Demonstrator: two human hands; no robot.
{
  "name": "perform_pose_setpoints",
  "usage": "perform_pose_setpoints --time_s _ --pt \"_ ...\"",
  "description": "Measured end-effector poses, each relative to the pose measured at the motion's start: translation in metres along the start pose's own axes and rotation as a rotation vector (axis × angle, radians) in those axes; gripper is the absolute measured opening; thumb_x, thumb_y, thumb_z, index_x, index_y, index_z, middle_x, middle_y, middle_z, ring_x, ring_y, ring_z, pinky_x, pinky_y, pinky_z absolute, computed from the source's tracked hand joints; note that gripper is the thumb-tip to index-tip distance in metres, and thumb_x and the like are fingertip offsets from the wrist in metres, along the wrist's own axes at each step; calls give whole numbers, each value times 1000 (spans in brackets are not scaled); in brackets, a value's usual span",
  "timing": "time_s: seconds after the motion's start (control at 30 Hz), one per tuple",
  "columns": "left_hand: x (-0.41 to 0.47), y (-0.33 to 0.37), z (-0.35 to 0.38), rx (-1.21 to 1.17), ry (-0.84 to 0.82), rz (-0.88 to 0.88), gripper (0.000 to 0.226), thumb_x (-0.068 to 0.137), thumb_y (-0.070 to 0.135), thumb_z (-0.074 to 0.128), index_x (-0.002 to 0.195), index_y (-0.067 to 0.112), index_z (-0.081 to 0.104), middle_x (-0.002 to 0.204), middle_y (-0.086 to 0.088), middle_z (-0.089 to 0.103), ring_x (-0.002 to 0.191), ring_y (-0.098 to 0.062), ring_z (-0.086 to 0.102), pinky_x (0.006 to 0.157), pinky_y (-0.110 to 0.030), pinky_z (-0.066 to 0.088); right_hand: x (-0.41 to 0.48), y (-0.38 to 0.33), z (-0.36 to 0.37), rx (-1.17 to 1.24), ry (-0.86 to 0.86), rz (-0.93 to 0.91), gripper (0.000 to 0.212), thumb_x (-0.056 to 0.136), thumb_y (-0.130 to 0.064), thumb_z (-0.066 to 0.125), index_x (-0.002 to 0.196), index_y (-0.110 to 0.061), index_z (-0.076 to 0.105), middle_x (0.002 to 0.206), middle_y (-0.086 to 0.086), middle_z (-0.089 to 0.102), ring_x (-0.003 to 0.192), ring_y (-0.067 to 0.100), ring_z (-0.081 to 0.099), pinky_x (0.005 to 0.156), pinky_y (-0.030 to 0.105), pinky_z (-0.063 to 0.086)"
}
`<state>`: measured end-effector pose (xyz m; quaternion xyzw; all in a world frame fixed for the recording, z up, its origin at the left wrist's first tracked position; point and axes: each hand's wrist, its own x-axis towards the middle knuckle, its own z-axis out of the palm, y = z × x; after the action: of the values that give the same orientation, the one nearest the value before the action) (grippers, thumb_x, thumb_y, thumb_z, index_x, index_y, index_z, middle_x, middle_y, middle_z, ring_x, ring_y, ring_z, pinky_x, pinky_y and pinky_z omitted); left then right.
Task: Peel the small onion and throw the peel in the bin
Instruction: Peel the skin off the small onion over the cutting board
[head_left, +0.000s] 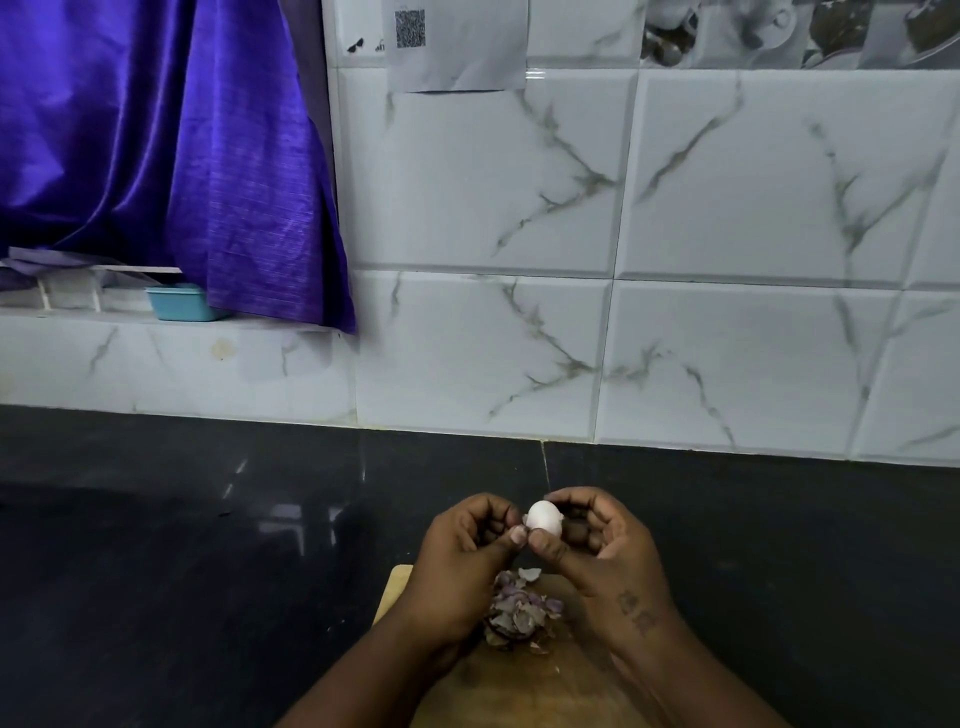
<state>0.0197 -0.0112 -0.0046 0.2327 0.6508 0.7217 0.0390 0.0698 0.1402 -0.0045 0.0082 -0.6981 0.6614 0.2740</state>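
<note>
The peeling looks nearly finished: the small onion (545, 517) shows pale and bare, and a heap of purple peel (519, 613) lies on the wooden cutting board (399, 584) on the dark surface (208, 545). The peel has yet to go in the bin, which is out of view. Both hands hold the onion above the board, forearms drawn together. The right hand (605, 543) grips it between thumb and curled fingers, while the left hand (465, 543) pinches its left edge, apparently at a last shred.

A glossy black countertop (182, 571) carries a wooden chopping board (397, 584); a heap of onion peel (519, 610) lies on the board.
</note>
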Motion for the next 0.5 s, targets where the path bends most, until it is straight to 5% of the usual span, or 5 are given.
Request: perform_pose_setpoints --time_s 0.2,0.37,0.5 --pt "-14 -4 12 239 -246 22 23 103 12 66 85 25 72 83 -4 74 75 -16 68 69 -31 58 25 4 -27 45 208 27 34 76 8 82 104 -6 68 99 11 76 94 27 73 68 15 59" --pt "-5 0 2 505 135 233 37 98 31 73 65 16 65 64 -4 66 64 -21 64 61 -39 53 17 5 -25 91 87 135 38 81 -1 81 113 -19 73 103 0 80 96 12 75 76 19 58" --pt "-9 1 -1 542 138 153 33 88 19 83 64 18 60 65 -5 66 57 -10 58 56 -33 49 12 3 -19 30 60 190 26 83 -12 82 107 -18 77 96 0 82 88 12 75 72 21 56"
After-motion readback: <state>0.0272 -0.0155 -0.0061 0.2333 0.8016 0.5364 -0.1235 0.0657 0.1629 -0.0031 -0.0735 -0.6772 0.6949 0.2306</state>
